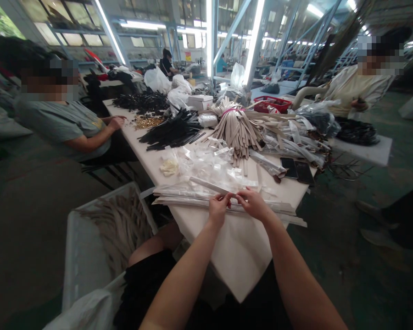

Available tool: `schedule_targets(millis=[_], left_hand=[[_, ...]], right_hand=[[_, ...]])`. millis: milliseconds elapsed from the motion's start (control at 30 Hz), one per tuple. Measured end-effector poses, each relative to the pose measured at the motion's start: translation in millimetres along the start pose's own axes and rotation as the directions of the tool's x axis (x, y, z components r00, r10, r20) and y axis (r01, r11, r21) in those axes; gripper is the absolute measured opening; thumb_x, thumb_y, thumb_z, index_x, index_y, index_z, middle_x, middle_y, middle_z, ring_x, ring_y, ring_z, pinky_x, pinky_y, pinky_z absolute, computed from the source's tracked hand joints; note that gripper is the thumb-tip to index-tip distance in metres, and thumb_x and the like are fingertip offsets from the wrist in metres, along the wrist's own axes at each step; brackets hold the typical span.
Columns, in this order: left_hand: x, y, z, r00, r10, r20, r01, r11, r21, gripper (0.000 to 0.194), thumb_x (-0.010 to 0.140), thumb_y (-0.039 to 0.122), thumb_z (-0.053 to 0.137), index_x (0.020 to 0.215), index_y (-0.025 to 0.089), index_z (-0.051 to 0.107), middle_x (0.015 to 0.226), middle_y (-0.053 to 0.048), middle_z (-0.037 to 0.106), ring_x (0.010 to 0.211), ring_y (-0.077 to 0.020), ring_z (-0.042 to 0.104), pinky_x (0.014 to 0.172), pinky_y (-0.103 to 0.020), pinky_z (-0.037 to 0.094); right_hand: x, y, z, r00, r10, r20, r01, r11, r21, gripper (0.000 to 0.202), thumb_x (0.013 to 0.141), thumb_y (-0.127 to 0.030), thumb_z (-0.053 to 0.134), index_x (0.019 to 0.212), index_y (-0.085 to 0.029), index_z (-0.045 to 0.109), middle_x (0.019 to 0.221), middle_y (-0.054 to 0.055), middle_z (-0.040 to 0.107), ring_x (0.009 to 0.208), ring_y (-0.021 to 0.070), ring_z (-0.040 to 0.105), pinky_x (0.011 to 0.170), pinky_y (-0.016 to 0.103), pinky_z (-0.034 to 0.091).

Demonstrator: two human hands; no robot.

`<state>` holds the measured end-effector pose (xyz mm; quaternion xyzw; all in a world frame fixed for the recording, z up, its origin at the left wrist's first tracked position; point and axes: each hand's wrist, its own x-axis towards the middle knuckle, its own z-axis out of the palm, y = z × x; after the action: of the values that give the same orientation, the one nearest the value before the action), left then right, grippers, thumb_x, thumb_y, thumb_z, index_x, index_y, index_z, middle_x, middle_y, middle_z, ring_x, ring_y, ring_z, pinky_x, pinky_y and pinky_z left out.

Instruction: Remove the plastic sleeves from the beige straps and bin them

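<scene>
Both hands work at the near edge of the desk point(192, 220). Left hand point(217, 210) and right hand point(253, 204) each pinch the clear sleeve point(209, 187) closed around a strap; keep it flat on the stack.

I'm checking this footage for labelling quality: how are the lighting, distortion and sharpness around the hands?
Head view: bright ceiling strip lights blow out to white; wide-angle distortion bends the table edges and roof beams; the left hand and right hand, both pinching a bagged strip, are evenly lit and fairly sharp; clear plastic bags show soft glare; floor corners fall dark.
</scene>
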<state>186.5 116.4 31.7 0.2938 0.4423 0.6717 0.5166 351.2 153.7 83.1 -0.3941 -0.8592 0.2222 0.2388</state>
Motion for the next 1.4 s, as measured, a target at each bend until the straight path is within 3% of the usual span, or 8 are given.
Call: schedule_targets(millis=[100, 300, 467, 667, 1000, 1167, 1233, 1400], left_hand=[[0.5, 1.0, -1.6, 0.997, 0.015, -0.081, -0.017, 0.999, -0.03, 0.038, 0.063, 0.047, 0.086, 0.072, 0.014, 0.07, 0.057, 0.002, 0.057, 0.048, -0.0087, 0.048, 0.046, -0.022, 0.037], [-1.8, -7.2, -0.1, 0.999, -0.026, -0.042, 0.028, 0.999, 0.042, 0.04, 0.064, 0.048, 0.085, 0.065, 0.013, 0.067, 0.052, 0.002, 0.056, 0.045, -0.0083, 0.047, 0.046, -0.022, 0.036], [-0.8, 0.8, 1.6, 0.994, -0.005, -0.112, 0.005, 1.0, -0.002, 0.04, 0.061, 0.048, 0.087, 0.068, 0.013, 0.068, 0.053, 0.002, 0.055, 0.045, -0.0081, 0.046, 0.046, -0.022, 0.035], [-2.2, -5.0, 6.8, 0.999, -0.015, -0.046, 0.017, 0.999, 0.046, 0.041, 0.065, 0.05, 0.084, 0.064, 0.013, 0.067, 0.052, 0.001, 0.056, 0.045, -0.0088, 0.047, 0.047, -0.022, 0.036], [1.6, -4.0, 8.0, 0.995, -0.002, -0.102, 0.007, 0.998, 0.057, 0.042, 0.064, 0.052, 0.084, 0.066, 0.013, 0.068, 0.053, 0.001, 0.056, 0.046, -0.0094, 0.047, 0.046, -0.024, 0.035], [12.4, 6.6, -2.2, 0.98, -0.01, -0.201, 0.0, 0.999, -0.049, 0.044, 0.059, 0.051, 0.087, 0.065, 0.014, 0.063, 0.054, 0.002, 0.055, 0.048, -0.0086, 0.048, 0.048, -0.023, 0.037], [12.9, 8.6, -3.7, 0.984, -0.078, -0.157, 0.067, 0.995, -0.076, 0.045, 0.058, 0.05, 0.088, 0.065, 0.014, 0.062, 0.055, 0.001, 0.056, 0.048, -0.0087, 0.049, 0.048, -0.023, 0.038], [2.8, 5.4, 3.9, 0.977, -0.177, -0.116, 0.167, 0.981, -0.096, 0.048, 0.056, 0.05, 0.089, 0.071, 0.011, 0.065, 0.056, 0.0, 0.057, 0.049, -0.0095, 0.051, 0.047, -0.023, 0.039]], right_hand=[[-1.3, 6.5, -0.9, 1.0, 0.023, 0.017, -0.023, 1.0, -0.006, 0.023, 0.093, -0.022, 0.051, 0.074, -0.021, 0.063, 0.067, -0.001, 0.067, 0.065, 0.0164, 0.061, 0.115, 0.046, 0.026], [3.0, 9.8, 4.0, 0.999, 0.002, 0.049, 0.0, 0.999, -0.037, 0.027, 0.094, -0.022, 0.049, 0.071, -0.021, 0.063, 0.066, -0.001, 0.067, 0.064, 0.0159, 0.059, 0.114, 0.045, 0.028], [-0.1, 15.6, -4.1, 0.999, 0.026, 0.043, -0.024, 0.998, -0.055, 0.021, 0.092, -0.024, 0.053, 0.076, -0.021, 0.065, 0.066, 0.0, 0.067, 0.064, 0.0166, 0.059, 0.114, 0.044, 0.027], [6.2, 8.8, -3.4, 0.996, -0.01, 0.085, 0.014, 0.999, -0.043, 0.027, 0.094, -0.025, 0.05, 0.07, -0.021, 0.062, 0.063, -0.001, 0.064, 0.062, 0.0152, 0.057, 0.112, 0.042, 0.028], [5.4, 11.6, -8.3, 0.994, 0.03, 0.101, -0.024, 0.998, -0.057, 0.031, 0.092, -0.028, 0.053, 0.062, -0.02, 0.059, 0.057, 0.0, 0.061, 0.059, 0.0154, 0.055, 0.094, 0.034, 0.04], [-1.0, 17.5, -21.9, 0.983, 0.13, 0.13, -0.144, 0.985, 0.098, 0.028, 0.094, -0.037, 0.05, 0.084, -0.019, 0.069, 0.064, 0.002, 0.065, 0.059, 0.0164, 0.057, 0.061, 0.026, 0.041], [-2.1, 18.2, -24.6, 0.982, 0.14, 0.127, -0.16, 0.975, 0.156, 0.03, 0.094, -0.039, 0.05, 0.093, -0.019, 0.071, 0.063, 0.0, 0.064, 0.057, 0.0159, 0.056, 0.059, 0.025, 0.04], [3.1, 8.9, -17.4, 0.995, 0.084, 0.045, -0.089, 0.988, 0.125, 0.031, 0.093, -0.038, 0.052, 0.076, -0.018, 0.069, 0.068, 0.001, 0.065, 0.066, 0.0164, 0.057, 0.064, 0.026, 0.038]])
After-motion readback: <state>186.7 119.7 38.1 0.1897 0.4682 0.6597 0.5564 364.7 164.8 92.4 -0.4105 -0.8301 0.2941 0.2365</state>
